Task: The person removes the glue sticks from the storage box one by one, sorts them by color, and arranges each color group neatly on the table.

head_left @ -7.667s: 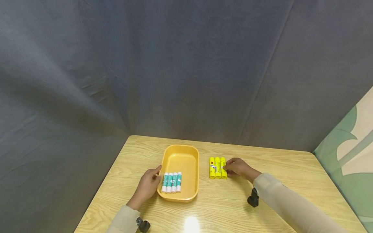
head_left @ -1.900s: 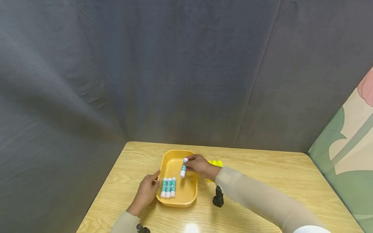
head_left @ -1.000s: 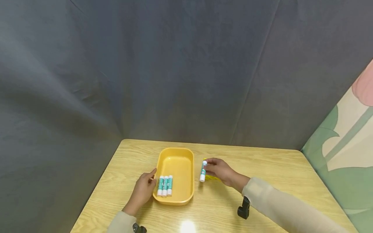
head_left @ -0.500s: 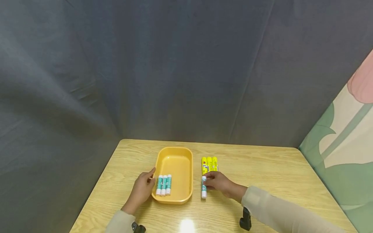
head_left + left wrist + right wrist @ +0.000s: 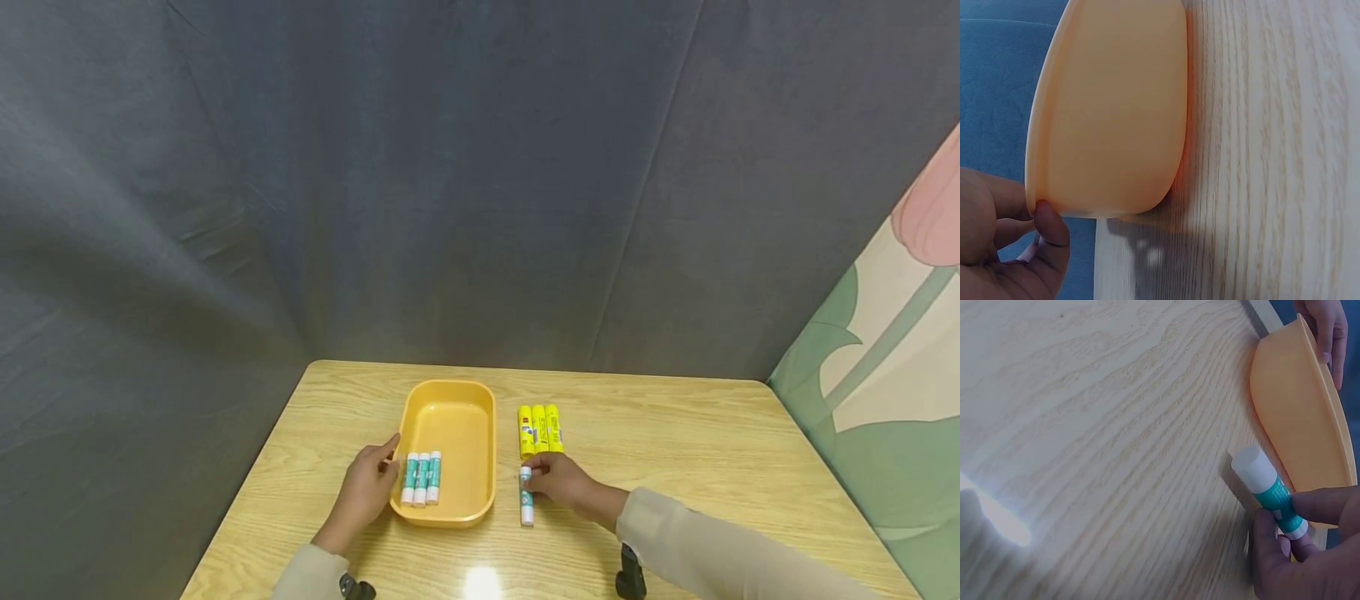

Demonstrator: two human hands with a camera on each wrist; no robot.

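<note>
In the head view, my right hand (image 5: 562, 482) pinches a white glue stick with a teal label (image 5: 527, 500), just in front of the yellow glue sticks. The right wrist view shows thumb and fingertips round its label, the white end (image 5: 1254, 467) close over the wood. My left hand (image 5: 365, 487) grips the left rim of the yellow-orange tray (image 5: 468, 417); the left wrist view has thumb and finger at that rim (image 5: 1034, 156). Three matching teal-and-white glue sticks (image 5: 422, 479) lie side by side at the tray's front left.
Three yellow glue sticks (image 5: 540, 429) lie in a row on the wooden table (image 5: 645, 425), right of the tray. A dark grey curtain (image 5: 465, 183) rises behind the table. A panel with a painted flower (image 5: 900, 350) stands at the right.
My right hand has taken one teal glue stick out of the tray, carried it right, and lowered it toward the table before the yellow ones. My left hand stays on the tray rim.
</note>
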